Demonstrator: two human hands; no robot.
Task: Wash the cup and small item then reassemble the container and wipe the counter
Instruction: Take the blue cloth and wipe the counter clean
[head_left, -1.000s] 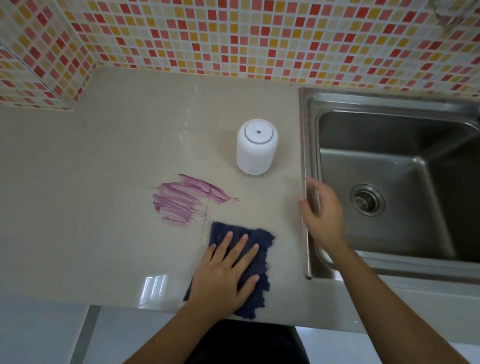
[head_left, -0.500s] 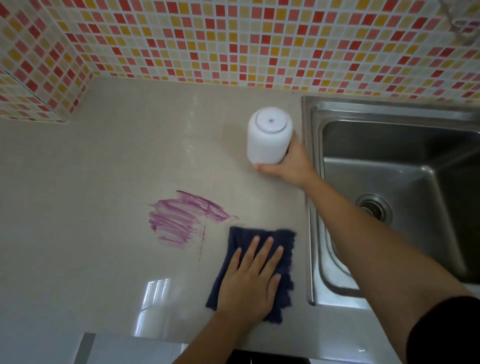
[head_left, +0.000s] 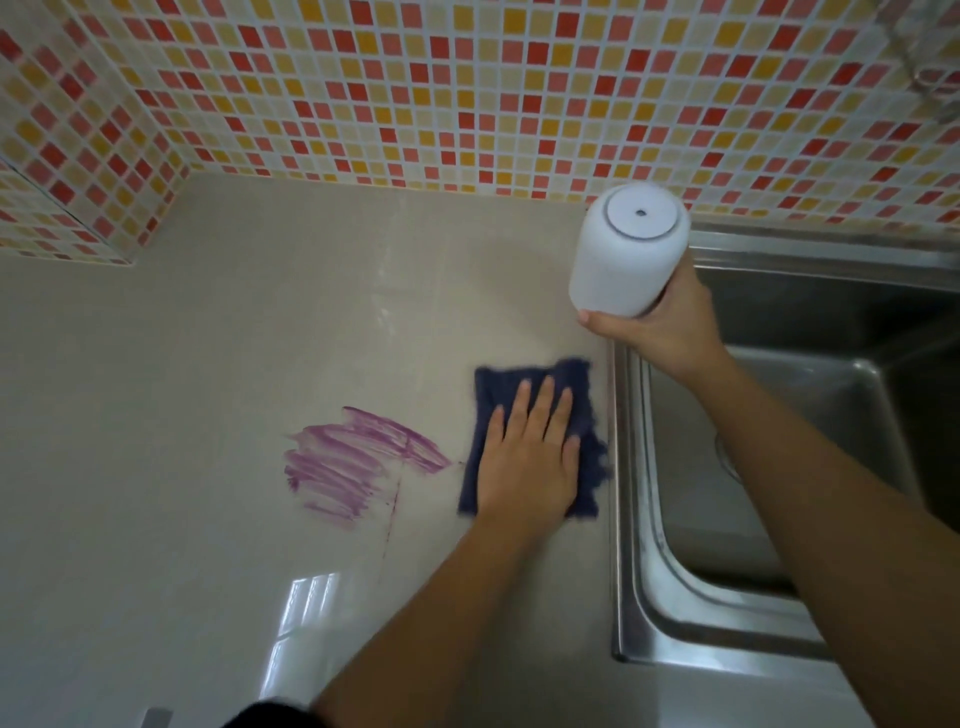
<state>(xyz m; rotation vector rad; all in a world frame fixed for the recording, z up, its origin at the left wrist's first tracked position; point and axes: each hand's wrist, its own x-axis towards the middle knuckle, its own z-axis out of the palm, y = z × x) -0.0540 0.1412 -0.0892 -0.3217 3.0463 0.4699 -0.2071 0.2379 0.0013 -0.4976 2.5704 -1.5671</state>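
Observation:
My right hand (head_left: 657, 327) grips the base of a white cylindrical container (head_left: 626, 254) with a round lid and a small centre hole, holding it lifted above the counter near the sink's left rim. My left hand (head_left: 530, 457) lies flat, fingers spread, pressing a dark blue cloth (head_left: 584, 410) onto the beige counter (head_left: 208, 415). The cloth lies right beside the sink edge. A purple smear (head_left: 353, 462) marks the counter just left of the cloth, apart from it.
A stainless steel sink (head_left: 779, 597) fills the right side, its rim running along the counter. A mosaic tile wall (head_left: 467, 93) in red, orange and cream stands behind, with a tiled corner at the far left.
My right hand went from the sink rim to the white container, took hold of it and lifted it off the counter. My left hand slid the cloth up and right, toward the sink.

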